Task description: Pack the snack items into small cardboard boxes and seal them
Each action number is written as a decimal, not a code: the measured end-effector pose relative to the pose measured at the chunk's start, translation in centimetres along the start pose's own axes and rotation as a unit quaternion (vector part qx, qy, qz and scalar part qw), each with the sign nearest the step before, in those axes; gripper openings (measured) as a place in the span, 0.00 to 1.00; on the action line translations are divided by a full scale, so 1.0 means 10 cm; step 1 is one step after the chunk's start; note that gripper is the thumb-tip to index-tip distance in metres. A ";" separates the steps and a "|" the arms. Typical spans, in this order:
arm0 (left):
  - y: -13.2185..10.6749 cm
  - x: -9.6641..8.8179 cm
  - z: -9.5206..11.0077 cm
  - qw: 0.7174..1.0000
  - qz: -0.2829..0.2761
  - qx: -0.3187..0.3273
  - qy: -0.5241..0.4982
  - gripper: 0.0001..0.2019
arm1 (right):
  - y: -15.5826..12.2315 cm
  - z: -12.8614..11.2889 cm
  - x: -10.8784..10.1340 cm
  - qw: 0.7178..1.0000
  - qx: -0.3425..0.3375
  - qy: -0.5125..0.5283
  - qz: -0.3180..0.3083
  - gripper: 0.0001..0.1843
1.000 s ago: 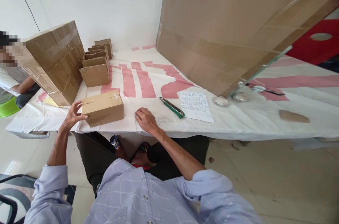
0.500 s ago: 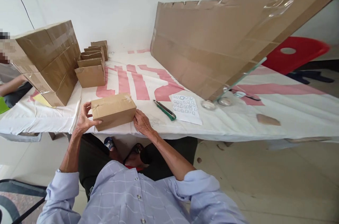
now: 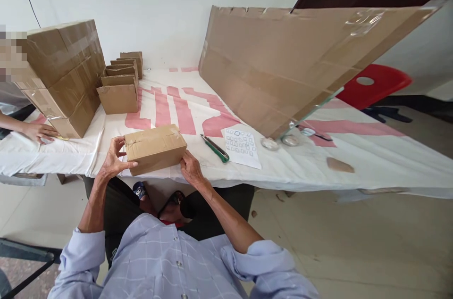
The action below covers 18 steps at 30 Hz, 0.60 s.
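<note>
A small brown cardboard box sits near the table's front edge between my hands. My left hand grips its left end, thumb along the front face and fingers behind the corner. At the right end, my right hand holds the lower corner with bent fingers; its fingertips are partly hidden. Right of the box lies a green utility knife with its dark blade end pointing to the back left. Beside the knife is a white paper sheet printed with rows of small shapes.
A large cardboard panel leans at the back right, near two tape rolls. Several open cardboard pieces and a stack of taped boxes stand left. Another person's hand rests on the cloth-covered table. A red chair is beyond.
The box has shifted slightly right relative to the other things, with both my hands still on it. The other person's hand has come onto the table at the left. My view has turned a little.
</note>
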State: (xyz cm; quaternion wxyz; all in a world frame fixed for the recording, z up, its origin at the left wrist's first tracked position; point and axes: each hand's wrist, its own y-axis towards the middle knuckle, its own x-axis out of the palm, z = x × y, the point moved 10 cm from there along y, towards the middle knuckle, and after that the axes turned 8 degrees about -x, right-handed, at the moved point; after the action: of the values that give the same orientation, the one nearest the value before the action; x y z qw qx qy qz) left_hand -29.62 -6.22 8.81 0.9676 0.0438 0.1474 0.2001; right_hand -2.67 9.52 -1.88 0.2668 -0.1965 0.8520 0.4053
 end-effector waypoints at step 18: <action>-0.04 0.07 -0.04 1.000 0.001 0.018 -0.018 0.50 | 0.00 -0.10 -0.41 0.997 0.024 0.056 0.054 0.15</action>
State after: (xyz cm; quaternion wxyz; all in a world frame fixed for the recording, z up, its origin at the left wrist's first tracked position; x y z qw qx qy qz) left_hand -29.00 -6.29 8.14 0.9690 0.0652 0.1331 0.1978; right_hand 0.23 9.16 1.16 0.2014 -0.1654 0.8846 0.3868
